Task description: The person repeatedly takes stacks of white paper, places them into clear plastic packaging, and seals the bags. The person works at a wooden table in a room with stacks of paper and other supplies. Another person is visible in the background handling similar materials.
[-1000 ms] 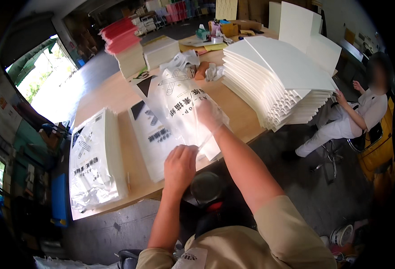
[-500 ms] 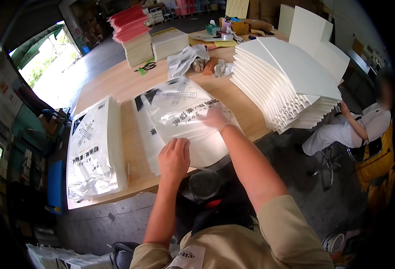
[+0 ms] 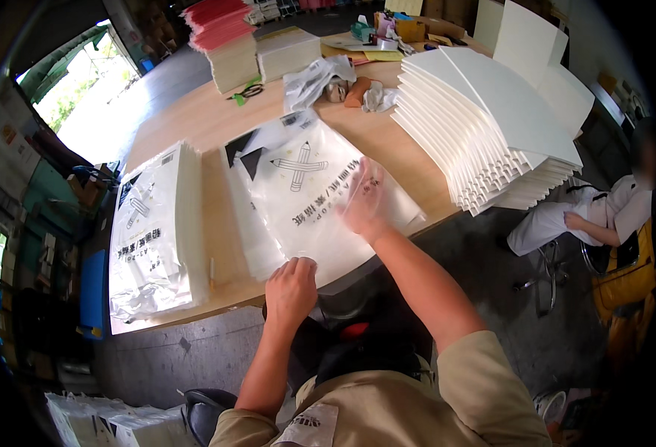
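Note:
A clear plastic bag (image 3: 298,212) printed with crossed pencils and dark lettering lies on the table before me, overlapping another similar printed bag (image 3: 250,238) at its left. My left hand (image 3: 292,287) is closed at the bag's near edge, its fingertips curled on the plastic. On the right part of the same bag rests my right hand (image 3: 364,205), slightly blurred, with fingers stretched away from me. Whether a layer of film covers those fingers is hard to make out. Left of both bags stands a thick stack of filled printed packs (image 3: 149,231).
Fanned white sheets (image 3: 462,127) rise at the right. Scissors (image 3: 247,92), crumpled plastic (image 3: 317,82) and red-topped paper stacks (image 3: 224,45) lie farther back on the wooden table (image 3: 179,123). A seated person (image 3: 604,208) is beyond the right edge.
The bag's near right side, curled before, now lies flatter. My left hand has come nearer to me, while my right hand stays over the bag. The seated person's hand has dropped from the white sheets.

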### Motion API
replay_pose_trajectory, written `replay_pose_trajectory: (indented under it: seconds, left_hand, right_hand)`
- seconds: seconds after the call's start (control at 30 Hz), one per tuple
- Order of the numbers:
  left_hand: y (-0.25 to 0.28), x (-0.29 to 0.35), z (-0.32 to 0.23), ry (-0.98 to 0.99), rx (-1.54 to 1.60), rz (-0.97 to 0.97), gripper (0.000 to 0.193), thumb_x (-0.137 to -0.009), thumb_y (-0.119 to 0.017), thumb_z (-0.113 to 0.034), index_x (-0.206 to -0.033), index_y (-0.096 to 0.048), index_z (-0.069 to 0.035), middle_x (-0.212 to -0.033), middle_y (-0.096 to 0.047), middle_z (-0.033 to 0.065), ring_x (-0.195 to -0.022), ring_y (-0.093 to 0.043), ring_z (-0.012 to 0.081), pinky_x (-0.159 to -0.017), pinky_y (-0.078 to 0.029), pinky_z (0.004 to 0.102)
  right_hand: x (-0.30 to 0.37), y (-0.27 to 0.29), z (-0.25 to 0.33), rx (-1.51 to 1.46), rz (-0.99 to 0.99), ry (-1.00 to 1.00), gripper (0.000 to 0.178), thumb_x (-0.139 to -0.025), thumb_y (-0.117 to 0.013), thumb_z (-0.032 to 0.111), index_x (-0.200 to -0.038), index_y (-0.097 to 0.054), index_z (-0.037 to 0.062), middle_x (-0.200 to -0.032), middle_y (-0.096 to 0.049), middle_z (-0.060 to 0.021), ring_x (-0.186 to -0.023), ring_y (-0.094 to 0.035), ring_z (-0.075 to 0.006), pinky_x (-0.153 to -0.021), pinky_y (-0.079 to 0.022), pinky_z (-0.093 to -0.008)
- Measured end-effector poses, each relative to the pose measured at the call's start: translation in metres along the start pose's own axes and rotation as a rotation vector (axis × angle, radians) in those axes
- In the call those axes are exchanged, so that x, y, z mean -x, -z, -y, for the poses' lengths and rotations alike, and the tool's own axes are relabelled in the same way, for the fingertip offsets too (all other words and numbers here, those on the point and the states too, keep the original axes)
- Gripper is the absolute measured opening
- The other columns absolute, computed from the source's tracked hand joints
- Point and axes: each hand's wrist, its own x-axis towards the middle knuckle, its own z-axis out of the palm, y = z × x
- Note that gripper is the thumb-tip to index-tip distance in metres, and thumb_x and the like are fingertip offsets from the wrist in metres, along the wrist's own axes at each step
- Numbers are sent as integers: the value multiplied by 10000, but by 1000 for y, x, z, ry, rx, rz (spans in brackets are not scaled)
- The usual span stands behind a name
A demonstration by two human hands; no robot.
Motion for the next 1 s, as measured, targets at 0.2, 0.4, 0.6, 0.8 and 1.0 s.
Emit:
replay_pose_trajectory:
  seconds: [0.2,0.4,0.6,0.8,1.0]
  left_hand:
    - [-7,5,-8,10,-8,39,80,-855,-665,-65,-920,-618,-65,-818,-629,94,-724,-644,299,-640,-505,407]
    - [-35,-7,-23,-95,-49,141,174,-848,-707,-127,-1012,-651,-107,-919,-641,65,-860,-648,279,-765,-513,399]
    - [-51,-31,-35,-154,-36,272,299,-790,-762,-179,-1058,-646,-113,-966,-634,53,-922,-624,271,-807,-486,386]
    - [-71,-13,-22,-238,-110,303,337,-742,-771,-127,-1051,-636,-120,-959,-620,34,-924,-599,245,-793,-448,375]
    - [-70,-15,-20,-193,-95,244,234,-764,-751,-112,-966,-633,-126,-886,-613,21,-857,-624,236,-748,-474,380]
  right_hand:
    - [81,-3,-23,-383,62,603,578,-913,-641,321,-1328,-555,-73,-1568,-348,-199,-1505,-202,-383,-1224,-210,-494]
    - [183,43,-33,-1120,-4,225,142,-849,-732,63,-977,-703,7,-1086,-689,-135,-1099,-631,-297,-928,-510,-381]
    - [196,18,-38,-1623,468,-664,341,-921,-731,337,-807,-663,23,-616,-602,-26,-528,-568,-96,-487,-431,-246]
    - [183,4,-34,-1840,567,-772,220,-977,-651,231,-893,-687,31,-739,-652,-31,-548,-526,-77,-467,-365,-227]
    - [184,11,-37,-1807,534,-602,205,-985,-625,166,-883,-696,3,-715,-630,-2,-623,-503,-55,-563,-389,-223]
